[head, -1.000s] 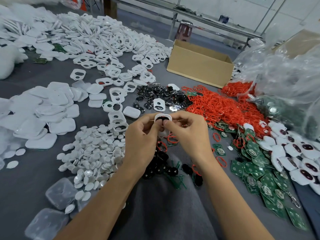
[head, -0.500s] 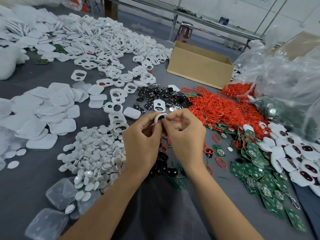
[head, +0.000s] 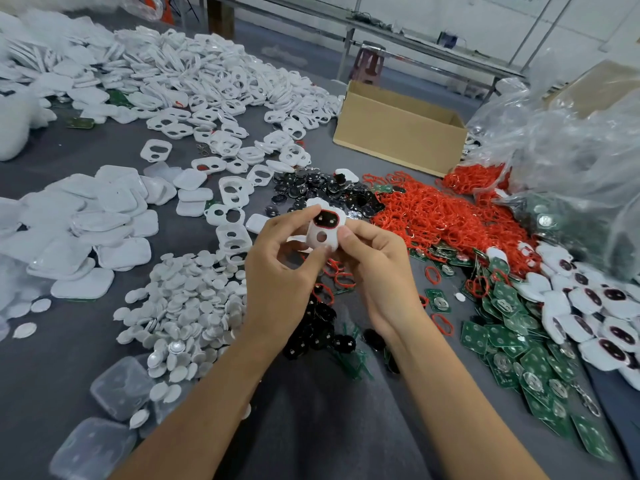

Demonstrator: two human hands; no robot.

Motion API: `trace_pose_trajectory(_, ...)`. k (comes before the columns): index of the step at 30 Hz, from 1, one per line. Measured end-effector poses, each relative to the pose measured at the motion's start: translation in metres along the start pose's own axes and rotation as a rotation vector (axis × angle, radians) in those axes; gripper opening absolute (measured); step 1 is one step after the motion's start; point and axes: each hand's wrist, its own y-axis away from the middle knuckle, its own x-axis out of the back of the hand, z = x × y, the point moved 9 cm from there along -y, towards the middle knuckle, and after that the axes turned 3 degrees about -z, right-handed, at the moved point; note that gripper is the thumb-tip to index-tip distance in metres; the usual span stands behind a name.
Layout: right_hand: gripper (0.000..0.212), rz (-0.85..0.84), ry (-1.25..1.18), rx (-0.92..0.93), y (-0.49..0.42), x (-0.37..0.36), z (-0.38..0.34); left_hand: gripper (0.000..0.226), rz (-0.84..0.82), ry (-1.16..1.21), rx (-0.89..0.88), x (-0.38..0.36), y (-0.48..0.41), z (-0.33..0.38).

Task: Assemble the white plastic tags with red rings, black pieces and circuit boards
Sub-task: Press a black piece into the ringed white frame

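Above the desk (head: 69,358), pinched at its edges between left hand (head: 280,271) and right hand (head: 375,271): white tag (head: 323,239) with black piece (head: 326,219) and red ring (head: 314,221) seated in its upper window; probably next, freeing one hand for a circuit board (head: 439,301) nearby.

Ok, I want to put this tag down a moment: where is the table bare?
Bare grey table lies between the heap of white cut-out tag frames and the square white covers; another patch sits left of the round white discs. The right side is crowded with red rings and green circuit boards.
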Motion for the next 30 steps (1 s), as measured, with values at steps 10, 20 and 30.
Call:
trace_pose_trajectory(10, 0.020, 0.071, 0.612, 0.320, 0.006, -0.004, -0.031, 0.018, 0.056, 0.090, 0.094, 0.000, 0.001, -0.011)
trace_pose_trajectory(20, 0.023, -0.040, 1.272, 0.781, 0.029, -0.046, -0.049, 0.010, 0.022, 0.677, 0.530, -0.010, 0.004, -0.049)
trace_pose_trajectory(30, 0.018, -0.026, 1.134, 0.670, 0.029, -0.043, -0.062, 0.013, -0.021, 0.457, 0.543, -0.008, 0.004, -0.045)
